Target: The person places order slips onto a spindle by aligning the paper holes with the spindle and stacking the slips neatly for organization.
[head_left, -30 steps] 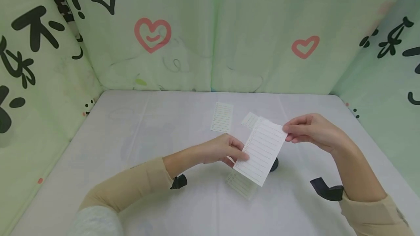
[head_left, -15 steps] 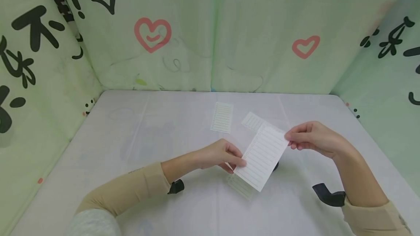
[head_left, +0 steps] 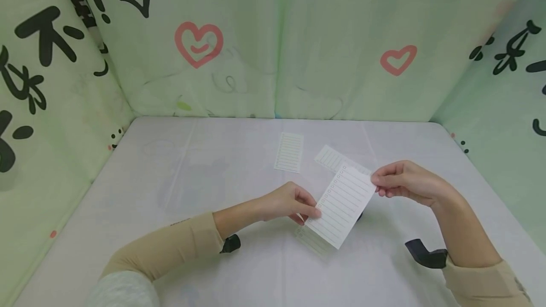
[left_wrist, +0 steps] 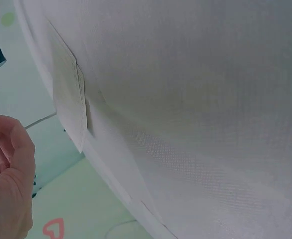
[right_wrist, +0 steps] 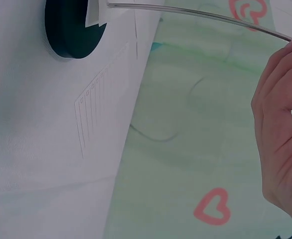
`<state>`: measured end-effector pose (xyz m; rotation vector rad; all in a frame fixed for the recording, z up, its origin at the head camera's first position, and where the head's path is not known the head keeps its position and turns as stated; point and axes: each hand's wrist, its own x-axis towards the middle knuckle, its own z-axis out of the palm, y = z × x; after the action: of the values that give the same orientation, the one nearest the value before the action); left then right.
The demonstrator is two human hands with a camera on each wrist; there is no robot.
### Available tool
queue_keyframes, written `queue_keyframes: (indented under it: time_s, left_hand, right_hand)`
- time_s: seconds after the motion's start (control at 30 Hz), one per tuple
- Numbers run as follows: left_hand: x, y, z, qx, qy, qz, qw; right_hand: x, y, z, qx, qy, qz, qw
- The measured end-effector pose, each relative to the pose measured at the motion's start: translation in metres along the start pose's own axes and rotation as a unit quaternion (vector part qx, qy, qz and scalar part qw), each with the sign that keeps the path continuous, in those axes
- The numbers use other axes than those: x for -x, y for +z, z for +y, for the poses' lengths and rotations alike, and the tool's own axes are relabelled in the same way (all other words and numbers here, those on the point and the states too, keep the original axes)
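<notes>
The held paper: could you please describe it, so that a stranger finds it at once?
Over the white table, look between the left hand and right hand. Both hold this lined paper raised, while the two papers farther back lie flat.

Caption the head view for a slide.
The left hand and right hand hold a lined paper above a white tabletop; another lined sheet lies farther back.

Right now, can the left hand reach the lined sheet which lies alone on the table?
Probably yes: only bare table shows between the left hand and that sheet, though the hand pinches the held paper.
</notes>
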<state>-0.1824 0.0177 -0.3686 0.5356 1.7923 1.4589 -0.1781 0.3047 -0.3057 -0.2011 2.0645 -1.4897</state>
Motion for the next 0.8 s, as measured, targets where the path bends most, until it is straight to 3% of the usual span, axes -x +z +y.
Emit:
queue_keyframes:
  time_s: [0.27,0.8]
  left_hand:
    - [-0.003,0.000,-0.003,-0.018,0.013,-0.001,0.9998]
    - [-0.014,0.004,-0.010,-0.028,0.011,0.031,0.9991]
  right_hand:
    - [-0.002,-0.002,0.003,-0.011,-0.005,-0.014,0.9998]
    - [-0.008,-0.006,0.011,-0.028,-0.020,-0.050,0.9982]
